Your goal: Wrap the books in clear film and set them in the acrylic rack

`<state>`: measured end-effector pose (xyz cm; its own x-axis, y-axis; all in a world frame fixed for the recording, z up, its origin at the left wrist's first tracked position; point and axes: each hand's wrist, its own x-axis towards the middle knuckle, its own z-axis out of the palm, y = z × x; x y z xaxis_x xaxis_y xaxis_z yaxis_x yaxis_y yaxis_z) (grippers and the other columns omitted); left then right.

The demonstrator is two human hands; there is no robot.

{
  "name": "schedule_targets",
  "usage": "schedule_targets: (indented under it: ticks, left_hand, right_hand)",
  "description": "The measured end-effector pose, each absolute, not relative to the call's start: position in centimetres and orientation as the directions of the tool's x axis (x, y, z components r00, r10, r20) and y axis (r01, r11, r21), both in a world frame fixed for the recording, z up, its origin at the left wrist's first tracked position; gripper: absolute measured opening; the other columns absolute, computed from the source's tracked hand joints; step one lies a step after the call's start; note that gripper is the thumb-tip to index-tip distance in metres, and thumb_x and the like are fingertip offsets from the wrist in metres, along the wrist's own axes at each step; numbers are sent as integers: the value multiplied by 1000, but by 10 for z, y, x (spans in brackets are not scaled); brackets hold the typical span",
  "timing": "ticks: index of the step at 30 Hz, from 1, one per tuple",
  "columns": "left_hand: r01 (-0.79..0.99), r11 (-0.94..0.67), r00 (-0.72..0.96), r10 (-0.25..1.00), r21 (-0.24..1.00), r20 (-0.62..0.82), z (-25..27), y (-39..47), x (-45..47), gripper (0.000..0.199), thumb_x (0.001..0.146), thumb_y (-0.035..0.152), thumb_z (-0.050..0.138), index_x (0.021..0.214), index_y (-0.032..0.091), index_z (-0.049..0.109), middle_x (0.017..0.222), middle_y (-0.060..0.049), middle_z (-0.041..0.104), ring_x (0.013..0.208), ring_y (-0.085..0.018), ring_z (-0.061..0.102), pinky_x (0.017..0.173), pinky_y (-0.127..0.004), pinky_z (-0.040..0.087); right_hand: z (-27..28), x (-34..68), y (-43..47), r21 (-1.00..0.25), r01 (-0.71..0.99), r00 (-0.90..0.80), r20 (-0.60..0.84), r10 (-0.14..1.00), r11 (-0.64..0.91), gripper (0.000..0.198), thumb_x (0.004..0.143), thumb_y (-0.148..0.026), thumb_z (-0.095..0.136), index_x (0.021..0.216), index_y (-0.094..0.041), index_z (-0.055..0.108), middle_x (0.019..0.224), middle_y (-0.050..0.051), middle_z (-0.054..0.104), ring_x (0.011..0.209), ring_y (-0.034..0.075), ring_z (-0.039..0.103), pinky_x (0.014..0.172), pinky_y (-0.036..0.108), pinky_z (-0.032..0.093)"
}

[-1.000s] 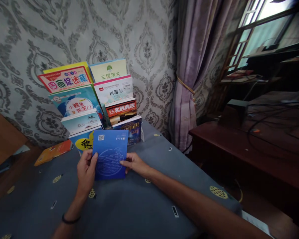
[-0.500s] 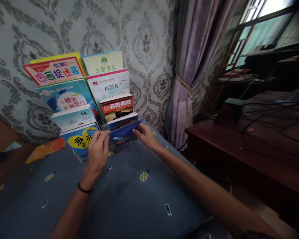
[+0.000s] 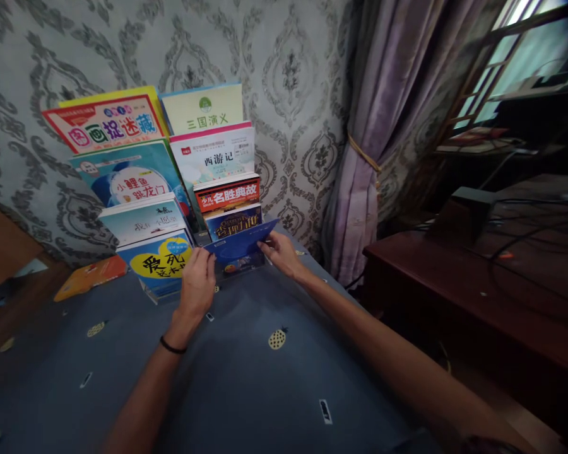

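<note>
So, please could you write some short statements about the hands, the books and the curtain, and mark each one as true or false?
1. The left hand and the right hand both hold the blue book between them. True.
2. The orange book is under the right hand. False: the orange book lies on the tablecloth, left of the displayed books.
3. A dark wristband is on the left wrist. True.
4. The purple curtain hangs loose. False: a gold-coloured cord gathers the purple curtain.
5. The book with a yellow heart is left of the blue book. True.
</note>
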<state>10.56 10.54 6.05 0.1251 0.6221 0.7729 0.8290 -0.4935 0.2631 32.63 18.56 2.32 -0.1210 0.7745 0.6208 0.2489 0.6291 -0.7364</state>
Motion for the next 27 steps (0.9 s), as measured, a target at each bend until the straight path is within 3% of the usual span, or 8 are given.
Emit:
schedule_targets:
  ticks: [3, 9, 18, 27]
  left_hand:
    - [848, -462, 128, 658, 262, 742, 57, 110, 105, 20, 98, 18, 39, 81, 21, 50, 82, -5, 58, 76, -20, 59, 71, -31, 46]
    - [911, -335, 110, 760, 240, 641, 53, 117, 108, 19, 97, 15, 39, 81, 21, 48, 86, -7, 62, 77, -21, 61, 74, -32, 49]
    - [968, -99, -3, 915, 232, 403, 63, 117, 120, 11, 101, 14, 42, 98, 17, 52, 90, -10, 71, 86, -24, 70, 72, -29, 48]
    - [977, 36, -103, 945, 212, 310, 67, 121, 131, 17, 102, 18, 43, 116, 11, 49, 92, -16, 74, 88, -29, 74, 71, -32, 51]
  right_hand:
    - [25, 328, 182, -737, 221, -122, 628, 768, 638, 23, 89, -39, 56, 101, -23, 67, 97, 6, 72, 87, 24, 68, 80, 40, 57]
    - [28, 328, 180, -726, 300, 35, 657, 753, 619, 23, 88, -40, 56, 95, -20, 64, 94, 7, 70, 81, 21, 66, 73, 35, 56]
    - [23, 331, 184, -689, 409, 24, 663, 748, 598, 15, 85, -34, 56, 85, -21, 64, 85, 5, 67, 75, 20, 64, 69, 34, 54]
    - [25, 329, 185, -708, 446, 51, 630, 775, 547, 13, 85, -33, 57, 85, -22, 63, 82, 4, 69, 76, 22, 65, 70, 35, 53]
